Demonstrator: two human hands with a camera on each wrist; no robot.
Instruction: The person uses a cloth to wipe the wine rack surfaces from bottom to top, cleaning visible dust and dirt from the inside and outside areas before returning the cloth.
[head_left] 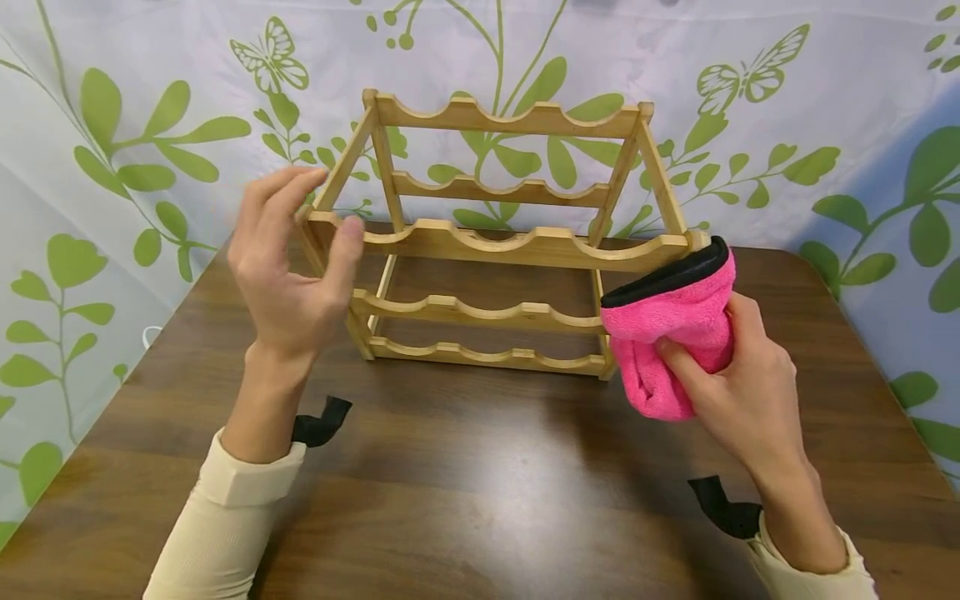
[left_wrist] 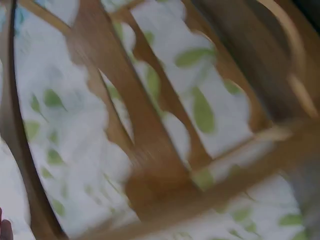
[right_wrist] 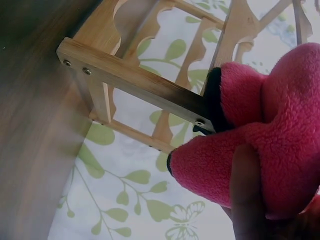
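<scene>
A light wooden rack (head_left: 525,250) with scalloped rails stands on the table, its near top rail facing me. My right hand (head_left: 757,392) grips a folded pink cloth (head_left: 675,333) with a black edge, thumb across its near face. In the right wrist view the cloth (right_wrist: 290,115) wraps about the rack's post (right_wrist: 130,82), where screw heads show. My left hand (head_left: 288,258) is raised at the rack's near left top corner, thumb and fingers spread apart with nothing between them. The left wrist view is blurred, showing mostly the rack's rails (left_wrist: 120,90).
The brown wooden table (head_left: 450,467) reaches out around the rack. Behind it hangs a white curtain (head_left: 172,100) printed with green leaves and butterflies. Black straps (head_left: 322,421) stick out near both wrists. A thin white loop (head_left: 152,336) lies at the table's left edge.
</scene>
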